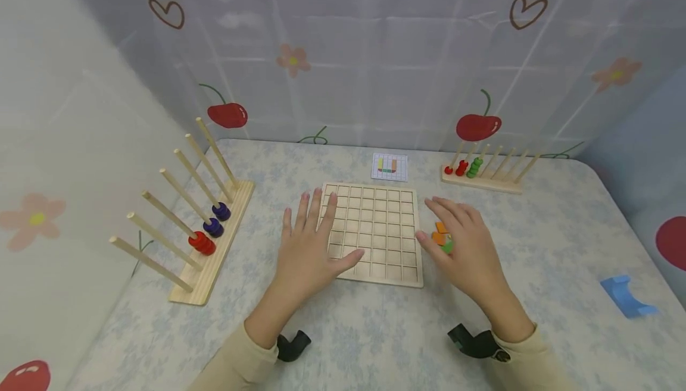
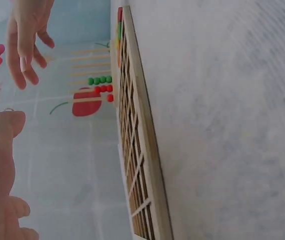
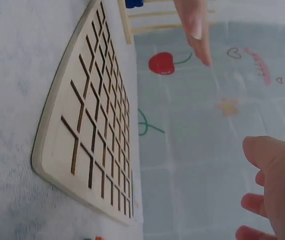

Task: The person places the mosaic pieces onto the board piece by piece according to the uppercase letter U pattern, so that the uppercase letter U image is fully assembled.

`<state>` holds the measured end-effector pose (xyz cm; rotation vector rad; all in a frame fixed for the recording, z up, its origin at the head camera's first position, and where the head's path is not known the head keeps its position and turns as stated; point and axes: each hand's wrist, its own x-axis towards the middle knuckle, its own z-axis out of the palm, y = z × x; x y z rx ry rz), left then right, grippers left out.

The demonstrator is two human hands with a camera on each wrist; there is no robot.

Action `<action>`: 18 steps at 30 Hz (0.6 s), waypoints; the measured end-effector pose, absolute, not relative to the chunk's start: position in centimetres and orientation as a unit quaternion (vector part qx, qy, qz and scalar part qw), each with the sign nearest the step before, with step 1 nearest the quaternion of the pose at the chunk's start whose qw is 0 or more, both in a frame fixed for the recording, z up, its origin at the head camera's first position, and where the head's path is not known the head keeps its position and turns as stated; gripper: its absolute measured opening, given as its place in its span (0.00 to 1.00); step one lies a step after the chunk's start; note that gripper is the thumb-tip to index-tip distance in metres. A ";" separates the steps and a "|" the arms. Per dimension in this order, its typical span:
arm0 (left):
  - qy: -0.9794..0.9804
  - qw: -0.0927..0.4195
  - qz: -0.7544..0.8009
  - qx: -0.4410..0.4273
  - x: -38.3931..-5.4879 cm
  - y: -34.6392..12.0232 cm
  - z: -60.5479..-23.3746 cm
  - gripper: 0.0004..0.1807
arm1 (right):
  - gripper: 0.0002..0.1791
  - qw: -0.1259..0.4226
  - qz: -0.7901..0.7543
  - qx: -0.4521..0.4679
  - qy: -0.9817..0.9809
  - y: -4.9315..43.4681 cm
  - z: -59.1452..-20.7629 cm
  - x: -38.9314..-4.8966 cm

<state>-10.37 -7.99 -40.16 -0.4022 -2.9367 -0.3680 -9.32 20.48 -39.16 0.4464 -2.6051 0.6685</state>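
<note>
Head view: left hand [image 1: 308,248] hovers over gridded board [image 1: 382,233].

Tan gridded board [image 1: 379,241], orange tiles [image 1: 439,238]; blue-mottled table [image 1: 386,337]

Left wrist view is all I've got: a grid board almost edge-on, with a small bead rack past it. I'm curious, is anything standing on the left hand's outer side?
Observer: Yes, the head view shows a tall rack standing to the left of the left hand.
Visitor: Oh! And does anything lie flat past the far edge of the board?
Observer: A card with a coloured U shape printed on it.
Visitor: What about out beyond the right hand?
Observer: A curved blue piece lies well off to its right.
</note>
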 end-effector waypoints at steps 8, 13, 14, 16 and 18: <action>-0.977 0.016 -0.185 -0.109 -11.5 -9.8 -42.7 0.68 | 0.29 0.169 0.314 0.101 -0.929 24.8 -40.2 -10.6; -0.972 -0.011 -0.208 -0.112 -12.0 -10.5 -44.5 0.70 | 0.26 0.144 0.319 0.053 -0.935 27.1 -40.9 -11.3; -0.971 -0.020 -0.211 -0.115 -12.0 -10.6 -44.8 0.71 | 0.25 0.141 0.319 0.046 -0.936 27.5 -41.1 -11.5; -0.968 -0.036 -0.217 -0.121 -12.1 -10.8 -45.6 0.72 | 0.24 0.136 0.316 0.034 -0.939 28.2 -41.4 -11.7; -0.966 -0.051 -0.217 -0.128 -12.2 -10.9 -46.2 0.74 | 0.23 0.132 0.312 0.024 -0.941 28.7 -41.8 -12.0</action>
